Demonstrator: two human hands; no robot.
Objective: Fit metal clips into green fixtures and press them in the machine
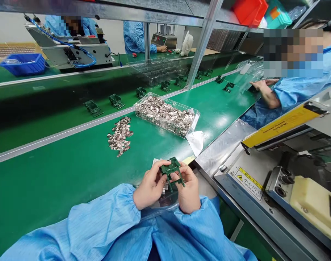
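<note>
Between my two hands, close to my body at the table's near edge, is a green plastic frame (171,167) with an open middle and thin legs. My left hand (150,185) pinches its left side between thumb and fingers. On the other side my right hand (188,186) grips the frame's right edge. Behind the frame, a pale ridged item shows only in part. Ahead lies a loose pile of small shiny metal pieces (120,137) on the green table (81,159). A clear plastic box (165,128) full of similar pieces stands to its right.
Several green frames (116,101) line the conveyor beyond the metal rail (59,137). White paper (195,142) lies by the box. At right stands a machine with a warning label (249,183). A co-worker's hands (260,86) work farther along. A metal post (202,45) rises ahead.
</note>
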